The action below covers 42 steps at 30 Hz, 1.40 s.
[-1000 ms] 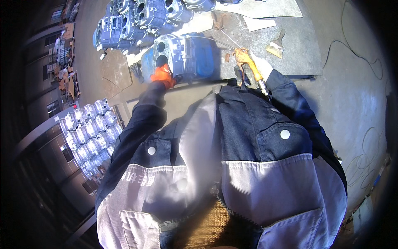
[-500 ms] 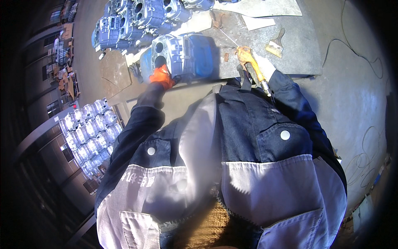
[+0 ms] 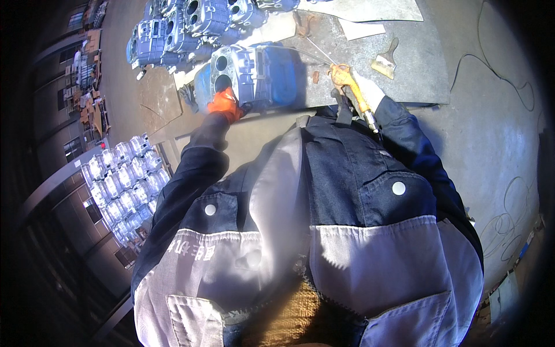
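Note:
A silver-grey metal engine casing (image 3: 250, 72) with two round bores lies at the near edge of the workbench. Blue blocks or padding (image 3: 281, 74) show at both sides of it. My left hand (image 3: 225, 106), in an orange glove, grips the casing's near left corner beside the lower bore; part of its fingers is hidden. My right hand (image 3: 368, 91), in a pale, brightly sunlit glove, is closed round an orange air blow gun (image 3: 357, 96). The gun's long thin metal nozzle points away and to the left over the bench, apart from the casing.
More engine casings (image 3: 199, 20) stand crowded at the far left of the bench (image 3: 416, 63). A paintbrush (image 3: 385, 59) and white sheets (image 3: 361, 29) lie to the right. Rows of shiny metal parts (image 3: 127, 188) stand lower left. A hose (image 3: 491, 65) runs across the floor at right.
Almost nothing differs. My left hand stays on the casing and my right hand keeps the air blow gun in place; the whole view shifts only slightly.

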Each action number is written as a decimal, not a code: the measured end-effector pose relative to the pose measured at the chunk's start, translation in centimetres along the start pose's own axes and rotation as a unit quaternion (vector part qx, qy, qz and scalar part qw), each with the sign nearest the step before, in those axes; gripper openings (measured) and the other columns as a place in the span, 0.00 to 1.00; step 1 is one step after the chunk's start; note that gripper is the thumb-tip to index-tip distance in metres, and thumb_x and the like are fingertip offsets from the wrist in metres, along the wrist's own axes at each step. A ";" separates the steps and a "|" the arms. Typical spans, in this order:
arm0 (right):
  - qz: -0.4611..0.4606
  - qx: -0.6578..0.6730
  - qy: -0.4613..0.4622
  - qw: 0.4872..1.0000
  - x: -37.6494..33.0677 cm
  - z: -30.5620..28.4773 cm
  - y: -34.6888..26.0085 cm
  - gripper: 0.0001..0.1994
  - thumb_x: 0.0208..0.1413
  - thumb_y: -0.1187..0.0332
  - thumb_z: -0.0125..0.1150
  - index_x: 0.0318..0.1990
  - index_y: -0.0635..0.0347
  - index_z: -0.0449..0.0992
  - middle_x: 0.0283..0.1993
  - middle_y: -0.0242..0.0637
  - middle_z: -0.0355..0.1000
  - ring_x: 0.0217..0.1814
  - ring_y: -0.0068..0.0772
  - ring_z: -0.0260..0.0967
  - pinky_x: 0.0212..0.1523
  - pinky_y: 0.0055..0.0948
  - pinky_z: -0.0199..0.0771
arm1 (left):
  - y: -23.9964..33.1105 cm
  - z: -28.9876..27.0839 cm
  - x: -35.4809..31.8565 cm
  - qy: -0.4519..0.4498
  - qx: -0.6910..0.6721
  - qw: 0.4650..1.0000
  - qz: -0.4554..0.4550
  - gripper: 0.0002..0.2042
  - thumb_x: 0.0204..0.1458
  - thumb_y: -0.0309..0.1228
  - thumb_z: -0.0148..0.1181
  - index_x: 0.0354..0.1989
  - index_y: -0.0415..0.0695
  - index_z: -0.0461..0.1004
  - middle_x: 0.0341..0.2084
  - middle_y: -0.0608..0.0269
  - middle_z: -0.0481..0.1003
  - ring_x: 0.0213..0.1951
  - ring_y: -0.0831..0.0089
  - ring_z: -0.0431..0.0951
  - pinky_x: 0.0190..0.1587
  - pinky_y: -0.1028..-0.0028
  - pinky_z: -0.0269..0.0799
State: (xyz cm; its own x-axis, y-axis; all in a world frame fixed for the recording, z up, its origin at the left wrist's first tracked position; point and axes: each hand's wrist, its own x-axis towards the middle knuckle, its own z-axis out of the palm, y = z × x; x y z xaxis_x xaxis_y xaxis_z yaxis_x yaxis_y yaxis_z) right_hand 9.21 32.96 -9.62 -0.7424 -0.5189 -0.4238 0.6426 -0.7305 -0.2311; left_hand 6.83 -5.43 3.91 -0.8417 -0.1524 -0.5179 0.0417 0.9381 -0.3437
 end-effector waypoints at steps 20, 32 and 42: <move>0.030 -0.003 -0.021 0.999 0.5 -0.1 0.0 0.20 0.68 0.58 0.44 0.57 0.65 0.67 0.51 0.39 0.71 0.48 0.29 0.70 0.48 0.25 0.71 | 0.3 -0.3 0.2 -0.025 -0.011 1.000 -0.014 0.34 0.35 0.43 0.74 0.52 0.45 0.66 0.47 0.53 0.73 0.51 0.53 0.74 0.50 0.57 0.71; 0.031 0.105 -0.189 0.976 1.4 -2.4 0.3 0.19 0.68 0.63 0.43 0.58 0.69 0.64 0.52 0.45 0.70 0.50 0.33 0.71 0.52 0.27 0.72 | 0.1 0.3 0.3 -0.014 0.006 1.000 -0.013 0.32 0.35 0.41 0.73 0.49 0.45 0.66 0.47 0.56 0.74 0.54 0.57 0.70 0.51 0.56 0.69; 0.034 0.036 -0.045 0.998 3.0 -3.7 1.1 0.21 0.68 0.60 0.42 0.61 0.65 0.63 0.55 0.41 0.69 0.53 0.28 0.69 0.52 0.23 0.69 | 0.1 0.5 0.4 -0.007 -0.005 1.000 -0.015 0.32 0.35 0.40 0.73 0.49 0.45 0.65 0.47 0.56 0.73 0.54 0.56 0.70 0.51 0.57 0.69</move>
State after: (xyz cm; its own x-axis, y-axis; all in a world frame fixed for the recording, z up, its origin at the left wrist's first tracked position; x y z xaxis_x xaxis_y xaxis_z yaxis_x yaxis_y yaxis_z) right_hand 8.38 32.26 -14.42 -0.7131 -0.6047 -0.3546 0.6798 -0.7201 -0.1389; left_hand 6.75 -5.59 3.25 -0.8350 -0.1853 -0.5181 0.0105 0.9360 -0.3517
